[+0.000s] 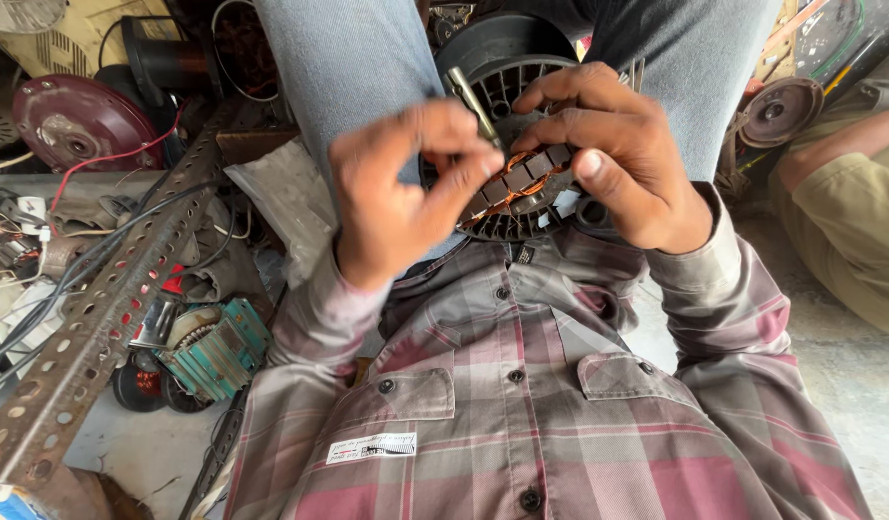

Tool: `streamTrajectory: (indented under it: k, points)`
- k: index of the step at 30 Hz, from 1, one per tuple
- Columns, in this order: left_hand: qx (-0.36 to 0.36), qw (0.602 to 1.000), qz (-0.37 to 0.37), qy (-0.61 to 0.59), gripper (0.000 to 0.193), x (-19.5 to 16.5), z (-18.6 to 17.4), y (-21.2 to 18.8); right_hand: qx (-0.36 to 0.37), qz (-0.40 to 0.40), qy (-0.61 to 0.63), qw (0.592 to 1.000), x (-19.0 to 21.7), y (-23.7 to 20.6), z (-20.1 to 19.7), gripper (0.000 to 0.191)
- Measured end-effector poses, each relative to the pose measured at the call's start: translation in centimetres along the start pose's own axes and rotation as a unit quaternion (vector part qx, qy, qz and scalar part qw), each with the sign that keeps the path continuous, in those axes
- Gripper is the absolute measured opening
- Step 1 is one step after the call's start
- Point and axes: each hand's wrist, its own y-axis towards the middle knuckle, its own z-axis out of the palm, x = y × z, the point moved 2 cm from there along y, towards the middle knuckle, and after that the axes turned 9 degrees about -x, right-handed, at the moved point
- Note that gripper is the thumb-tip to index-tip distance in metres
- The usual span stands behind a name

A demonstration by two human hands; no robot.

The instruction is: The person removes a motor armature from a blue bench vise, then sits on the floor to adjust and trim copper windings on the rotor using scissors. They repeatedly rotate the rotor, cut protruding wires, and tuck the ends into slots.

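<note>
In lap, above plaid shirt: small electric motor with copper windings exposed, held up close to body, presumably for close view; right hand wraps motor's far side, fingers curled over top, thumb pressed on rim, steadying it; left hand half closed, thumb and forefinger pinched at windings, whether gripping wire cannot tell; perforated metal angle bar lies at left.
</note>
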Motion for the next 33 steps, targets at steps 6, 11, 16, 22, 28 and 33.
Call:
streamTrajectory:
  k: [6, 11, 16, 22, 28, 33]
  points:
    - [-0.012, 0.993, 0.033, 0.111, 0.020, -3.8, 1.1, -1.9, 0.013, -0.001, 0.000, 1.000, -1.4, -0.7, 0.4, 0.052]
    - [-0.022, 0.990, 0.063, 0.124, 0.020, -4.3, 1.3, -2.5, -0.002, 0.016, 0.046, 0.999, -1.8, -1.2, 0.4, 0.051]
    - [-0.025, 0.976, 0.147, 0.160, 0.019, -4.9, 2.7, -4.0, -0.058, -0.026, 0.015, 0.998, -0.9, -1.3, 0.6, 0.039]
    - [-0.052, 0.966, 0.167, 0.188, 0.019, -4.0, 4.3, -4.9, -0.224, -0.172, -0.220, 0.933, 0.3, -3.8, 1.8, 0.016]
    - [-0.056, 0.951, 0.227, 0.202, 0.019, -3.7, 4.6, -5.6, -0.192, -0.168, -0.174, 0.951, -1.0, -5.2, 4.0, 0.021]
    - [-0.032, 0.949, 0.251, 0.187, 0.020, -4.0, 4.3, -5.5, -0.252, -0.120, -0.181, 0.943, -1.3, -6.2, 4.8, 0.017]
